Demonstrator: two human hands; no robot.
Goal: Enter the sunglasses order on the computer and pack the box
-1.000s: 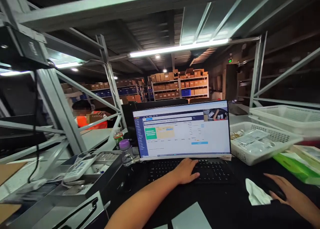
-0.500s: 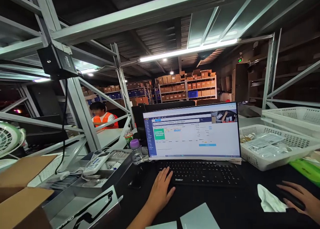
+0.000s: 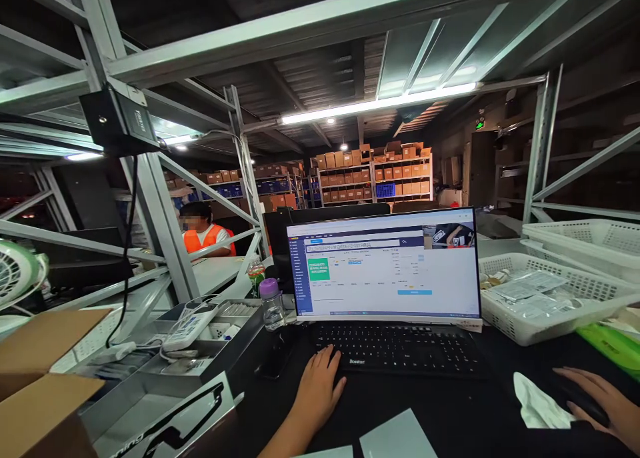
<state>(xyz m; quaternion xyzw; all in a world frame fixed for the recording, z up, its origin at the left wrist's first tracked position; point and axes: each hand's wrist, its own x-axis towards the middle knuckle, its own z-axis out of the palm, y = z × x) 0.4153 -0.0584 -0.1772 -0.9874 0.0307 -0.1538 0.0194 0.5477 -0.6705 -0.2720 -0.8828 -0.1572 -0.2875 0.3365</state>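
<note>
My left hand (image 3: 317, 386) rests with its fingers stretched out at the lower left edge of a black keyboard (image 3: 395, 355). The fingertips lie over the keys and the thumb sticks out to the right. At the right edge of the view, my right hand (image 3: 607, 405) curves over a black computer mouse (image 3: 585, 399). A crumpled white tissue (image 3: 537, 401) lies just left of the mouse. Behind the keyboard stands a monitor (image 3: 370, 291) with a web page and a small camera picture on its screen.
White perforated baskets (image 3: 525, 331) with bagged items stand right of the monitor. To the left are a purple-capped bottle (image 3: 273, 308), a grey compartment tray (image 3: 135, 411) and an open cardboard box (image 3: 45, 398). Metal shelf posts (image 3: 165, 225) frame the desk. A person in an orange vest (image 3: 207, 238) sits beyond.
My left hand has drawn back slightly toward me, its fingertips lower on the keyboard. My right hand stays on the mouse. The view has shifted a little.
</note>
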